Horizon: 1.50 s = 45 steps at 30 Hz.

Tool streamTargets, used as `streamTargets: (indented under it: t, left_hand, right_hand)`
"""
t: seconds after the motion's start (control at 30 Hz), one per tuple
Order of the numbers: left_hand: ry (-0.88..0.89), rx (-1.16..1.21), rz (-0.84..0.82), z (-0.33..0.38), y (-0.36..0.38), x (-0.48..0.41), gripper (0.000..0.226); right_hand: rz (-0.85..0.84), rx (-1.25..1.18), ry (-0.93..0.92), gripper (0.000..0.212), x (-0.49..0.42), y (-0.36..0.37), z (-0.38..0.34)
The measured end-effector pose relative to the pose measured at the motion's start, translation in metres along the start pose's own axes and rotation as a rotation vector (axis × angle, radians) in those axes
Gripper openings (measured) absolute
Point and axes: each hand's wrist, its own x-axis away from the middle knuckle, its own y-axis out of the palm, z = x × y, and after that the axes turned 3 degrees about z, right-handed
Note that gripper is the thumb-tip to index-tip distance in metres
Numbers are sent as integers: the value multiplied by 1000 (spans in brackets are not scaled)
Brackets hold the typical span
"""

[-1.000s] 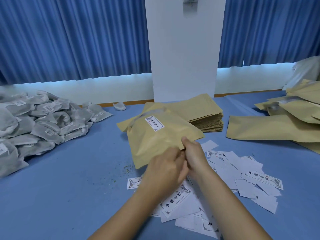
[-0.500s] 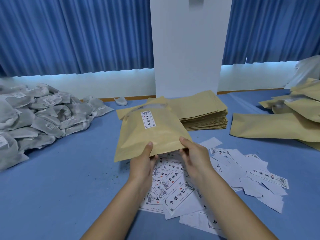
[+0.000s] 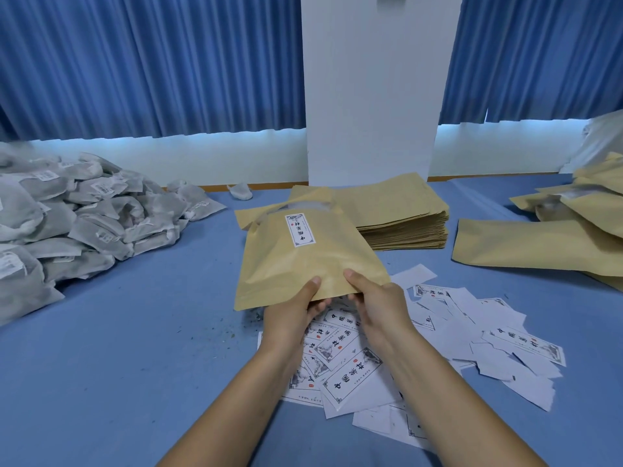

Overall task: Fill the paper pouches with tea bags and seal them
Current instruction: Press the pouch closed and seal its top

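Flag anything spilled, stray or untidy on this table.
Dark loose crumbs are scattered on the blue table cover, just below the near left corner of the labelled brown paper pouch. One grey tea bag lies apart from the tea bag heap, by the far edge. White printed labels lie strewn and overlapping.

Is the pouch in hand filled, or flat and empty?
Filled, apparently: the labelled pouch bulges, unlike the flat stack behind it. The left hand and right hand pinch its near edge; contents hidden.

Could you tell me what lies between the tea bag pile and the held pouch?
Head view: only bare blue table, with scattered dark crumbs near the pouch.
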Motion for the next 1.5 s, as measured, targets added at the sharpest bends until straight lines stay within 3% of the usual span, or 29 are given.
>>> streamTargets:
  t: [0.1,0.27,0.63,0.87,1.03,1.33,1.5]
  left_hand:
    - [-1,-7,17,-3,0,-2,28]
    - [0,-16,8,-6,-1,-3,27]
    - [38,-109,9,-7,1,1,25]
    - [185,-79,42,1,3,5,7]
    - [201,-123,-3,1,3,7,4]
    - [165,-100,112,2,1,1,13]
    - [226,-78,164,6,-1,-2,25]
  right_hand:
    - [34,30,-29,6,-1,-1,1]
    - [-84,22,19,6,7,3,7]
    - [-155,79,18,7,9,4,11]
    - [-58,-5,-32,17,2,2,7]
    - [-206,46,-5,14,9,5,13]
    - [-94,13,-36,12,8,8,15]
    - [64,-50,-60,5,-2,4,6]
